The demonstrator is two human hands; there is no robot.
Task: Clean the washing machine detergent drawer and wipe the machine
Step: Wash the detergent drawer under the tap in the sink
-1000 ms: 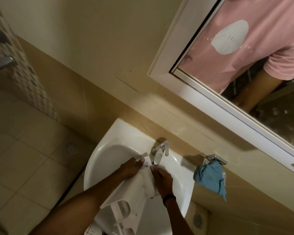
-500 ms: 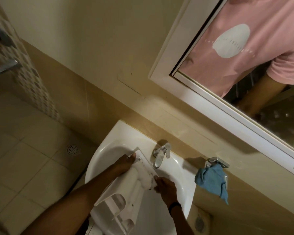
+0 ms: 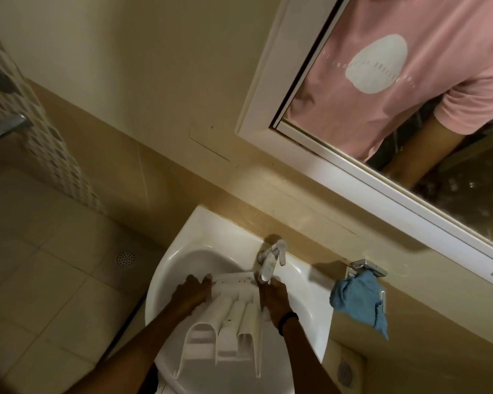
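The white plastic detergent drawer (image 3: 228, 325) lies over the white sink (image 3: 182, 260), its far end under the chrome tap (image 3: 271, 260). Its compartments face up and run toward me. My left hand (image 3: 192, 291) grips the drawer's left side near the far end. My right hand (image 3: 273, 297) holds its right side just below the spout, a dark band on the wrist. The washing machine is out of view.
A blue cloth (image 3: 359, 302) hangs from a chrome holder (image 3: 367, 267) on the wall right of the sink. A white-framed mirror (image 3: 310, 155) sits above. Tiled floor with a round drain (image 3: 125, 258) lies to the left.
The drawer has turned from a slant to lie straighter under the tap. My left hand slid along its left edge, and my right hand moved up to the right side near the spout.
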